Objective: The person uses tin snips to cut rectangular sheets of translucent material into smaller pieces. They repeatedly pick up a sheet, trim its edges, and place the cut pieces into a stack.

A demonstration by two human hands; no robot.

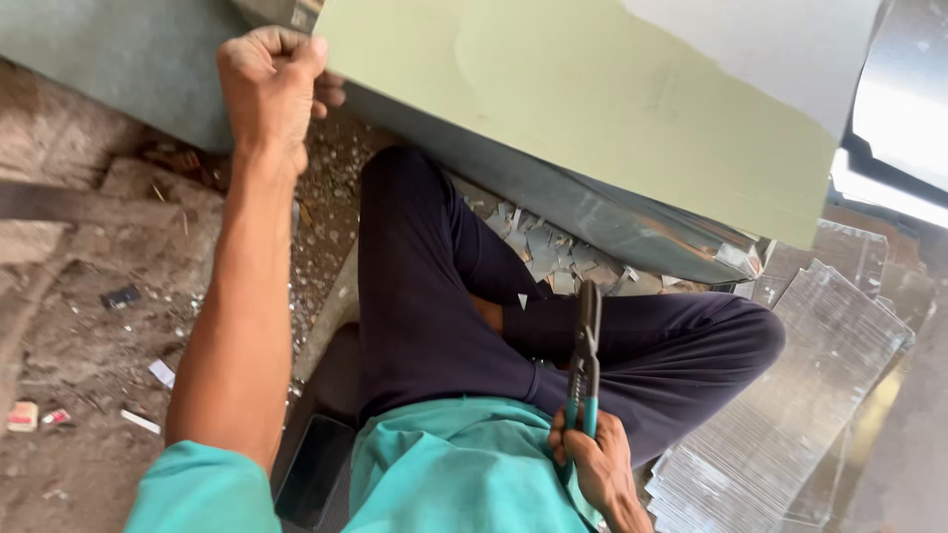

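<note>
Sheet point(592, 109) top cut off; left hand point(269, 84) grips edge, right hand point(592, 464) holds snips point(585, 360).

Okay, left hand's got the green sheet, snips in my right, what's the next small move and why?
Probably raise the snips to the pale green sheet's near edge. Your left hand already grips its corner, while the right hand holds the snips low over your lap, well apart from it.

Soft daylight fills the scene, bright but without hard shadows. The strongest light comes from the upper right, where a curved metal sheet point(904, 89) is glaring almost white. The stack of clear panels point(790, 415) at the lower right reflects a pale shine. The ground point(79, 326) on the left is dimmer. The picture is slightly soft, and the edges look stretched.
</note>
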